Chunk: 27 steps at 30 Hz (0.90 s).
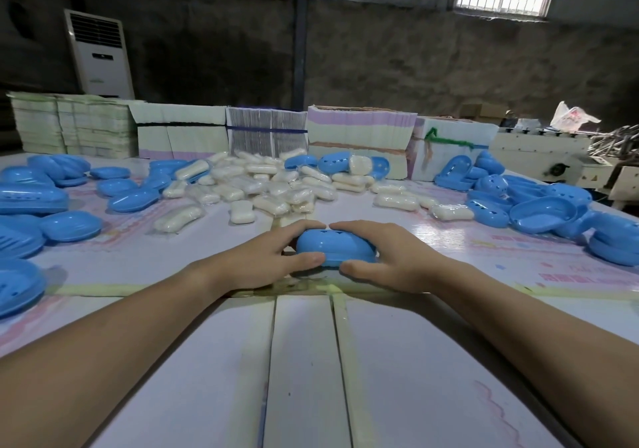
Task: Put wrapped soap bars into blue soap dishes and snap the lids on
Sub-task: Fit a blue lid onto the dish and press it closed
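Note:
A closed blue soap dish point(333, 247) with its lid on top sits on the table in front of me. My left hand point(266, 257) grips its left side, fingers over the far edge and thumb against the near edge. My right hand point(387, 257) grips the right side the same way. Whatever is inside the dish is hidden. A pile of wrapped white soap bars point(269, 184) lies behind it.
Loose blue dish halves lie in heaps at the left point(41, 205) and right point(553, 205). Bundled stacks of flat cartons point(359, 136) line the table's far edge. A white standing air conditioner point(100, 53) is at the back left. A machine point(560, 160) stands at the right.

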Tool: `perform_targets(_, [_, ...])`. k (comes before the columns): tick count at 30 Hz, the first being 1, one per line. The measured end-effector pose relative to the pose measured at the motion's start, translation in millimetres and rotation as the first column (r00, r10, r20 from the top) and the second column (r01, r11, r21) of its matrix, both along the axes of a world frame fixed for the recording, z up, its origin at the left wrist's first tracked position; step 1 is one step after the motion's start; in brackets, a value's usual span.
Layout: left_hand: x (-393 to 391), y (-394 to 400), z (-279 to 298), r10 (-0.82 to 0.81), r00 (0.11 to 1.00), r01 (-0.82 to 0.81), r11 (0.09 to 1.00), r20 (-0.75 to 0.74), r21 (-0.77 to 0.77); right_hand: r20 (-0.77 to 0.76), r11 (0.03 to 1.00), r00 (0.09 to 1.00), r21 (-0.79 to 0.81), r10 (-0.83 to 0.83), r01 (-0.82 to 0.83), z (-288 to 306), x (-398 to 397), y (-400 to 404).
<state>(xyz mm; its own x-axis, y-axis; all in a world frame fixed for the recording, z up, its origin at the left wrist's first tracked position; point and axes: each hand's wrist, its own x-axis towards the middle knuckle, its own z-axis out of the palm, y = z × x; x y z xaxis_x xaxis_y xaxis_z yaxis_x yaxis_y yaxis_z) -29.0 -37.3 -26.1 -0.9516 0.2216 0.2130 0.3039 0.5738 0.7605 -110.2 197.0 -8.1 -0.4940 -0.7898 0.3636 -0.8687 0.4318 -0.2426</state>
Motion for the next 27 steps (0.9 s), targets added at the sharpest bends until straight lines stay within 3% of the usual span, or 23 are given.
perform_targets(13, [-4.3, -3.0, -3.2, 0.07, 0.984, -0.088, 0.991, -0.165, -0.105, -0.016, 1.0, 1.0, -0.008, 0.0, 0.0, 3.2, -1.3, -0.3])
perform_targets(16, [-4.9, -4.1, -4.5, 0.07, 0.973, -0.112, 0.977, -0.22, -0.183, 0.13, 0.997, 0.991, -0.071, 0.017, -0.008, 2.7, -1.5, 0.3])
perform_targets(19, [-2.0, 2.5, -2.8, 0.079, 0.938, -0.189, 0.933, -0.337, -0.306, 0.337, 0.992, 0.939, -0.121, 0.074, -0.035, 4.2, 1.1, 1.6])
perform_targets(22, [-0.7, 10.8, -3.1, 0.07, 0.902, -0.24, 0.903, -0.427, -0.358, 0.445, 0.987, 0.892, -0.161, 0.086, -0.015, 7.8, 3.1, 2.9])
perform_targets(24, [-4.4, 9.9, -4.8, 0.097, 0.909, -0.236, 0.922, -0.406, -0.306, 0.456, 0.983, 0.886, -0.181, 0.083, 0.001, 10.5, 2.4, 3.9])
perform_targets(27, [-9.0, 5.0, -7.0, 0.087, 0.966, -0.138, 0.969, -0.241, -0.202, 0.408, 0.975, 0.913, -0.207, 0.016, 0.075, 18.7, -1.3, 11.0])
